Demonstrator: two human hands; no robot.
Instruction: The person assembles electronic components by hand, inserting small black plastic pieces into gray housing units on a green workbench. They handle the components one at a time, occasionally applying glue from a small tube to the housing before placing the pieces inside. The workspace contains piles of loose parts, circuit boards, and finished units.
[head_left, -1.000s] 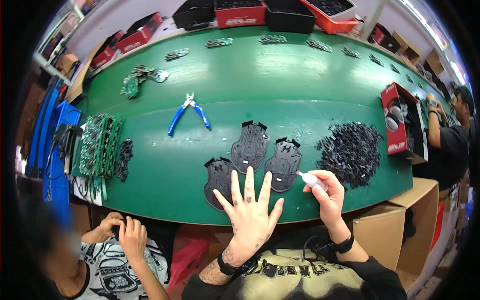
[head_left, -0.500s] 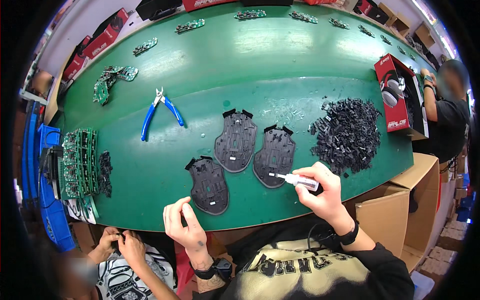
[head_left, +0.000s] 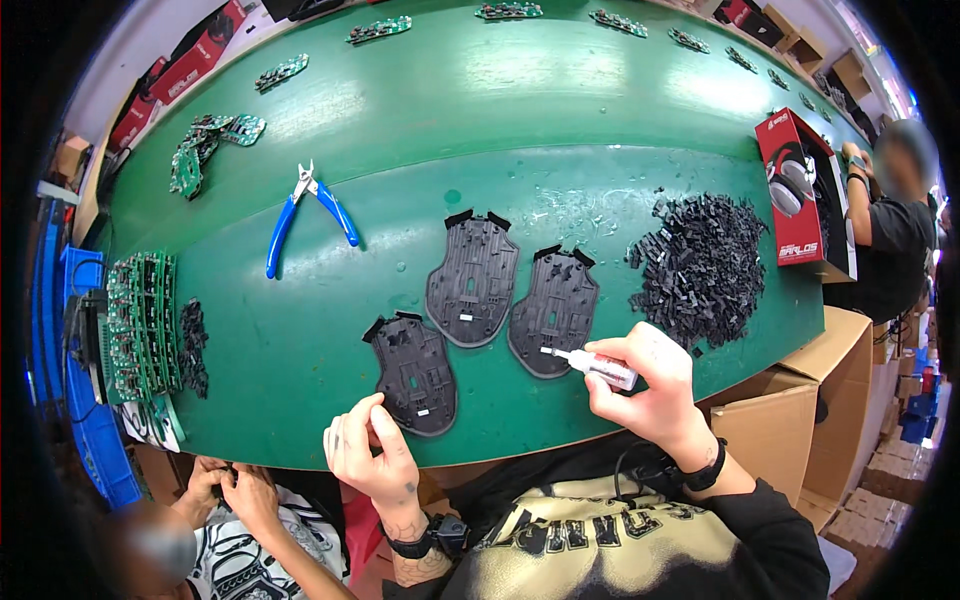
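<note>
My right hand (head_left: 655, 385) grips a small white glue bottle (head_left: 612, 373) with a narrow nozzle. Its tip points left, over the lower end of the right-hand black mouse-shaped plastic shell (head_left: 553, 310), beside a small white piece there. Another such shell (head_left: 470, 280) lies just left of it, and a third shell (head_left: 412, 370) sits nearer to me. Each has a dark flap-like part at its far end. Near the third shell's lower left edge, my left hand (head_left: 368, 455) is raised with thumb and index finger pinched together; whatever is between them, if anything, is too small to tell.
Blue-handled cutters (head_left: 311, 215) lie spread at the left. A heap of small black parts (head_left: 700, 270) is at the right, before a red headphone box (head_left: 795, 190). Stacked green circuit boards (head_left: 140, 325) stand far left. Co-workers sit lower left and far right.
The whole view has shifted slightly. Both hands keep nearly the same pose, with the nozzle tip still at the right-hand shell; the left fingers have drawn a little closer together.
</note>
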